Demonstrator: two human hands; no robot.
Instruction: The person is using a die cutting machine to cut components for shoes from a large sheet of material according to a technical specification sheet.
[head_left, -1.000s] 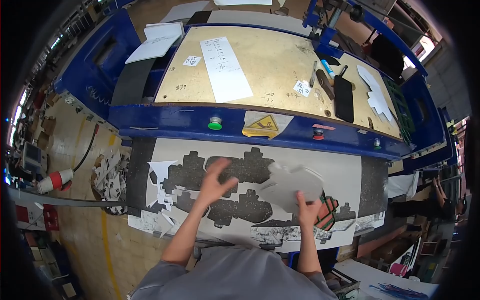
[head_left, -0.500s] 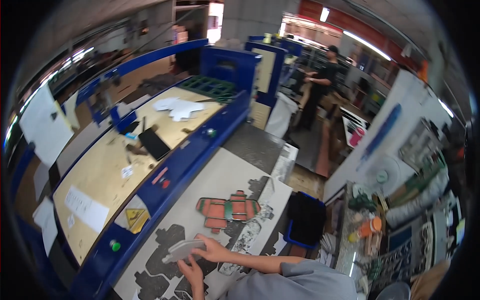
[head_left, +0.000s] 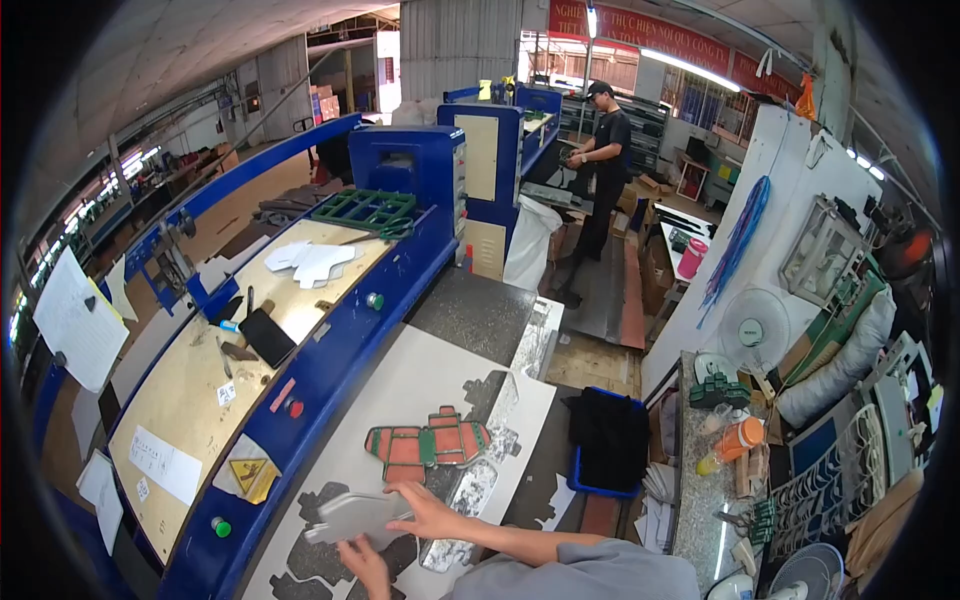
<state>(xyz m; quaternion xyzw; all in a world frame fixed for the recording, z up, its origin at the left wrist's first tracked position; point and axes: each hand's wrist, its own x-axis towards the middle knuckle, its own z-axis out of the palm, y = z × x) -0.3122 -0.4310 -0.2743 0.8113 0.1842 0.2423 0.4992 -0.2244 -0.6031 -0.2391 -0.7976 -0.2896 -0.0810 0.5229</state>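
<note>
A person's 2 bare hands meet at flat grey cutouts (head_left: pixel 352 513) above a pale sheet (head_left: pixel 432 358). The right hand (head_left: pixel 428 515) has its grip closed on their right edge. The left hand (head_left: pixel 368 568) is at their lower edge; whether its grip holds them, I cannot tell. A red-and-green frame (head_left: pixel 404 446) lies on the sheet, just beyond the right hand.

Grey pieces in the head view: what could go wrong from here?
1. The right hand holds the grey pieces near one end, so they might slip or fan apart onto the sheet.
2. The die lies on the sheet close to the right hand, so a careless move could knock it askew.
3. The phone rests loose on the board and could perhaps slide if the board is jolted.
</note>
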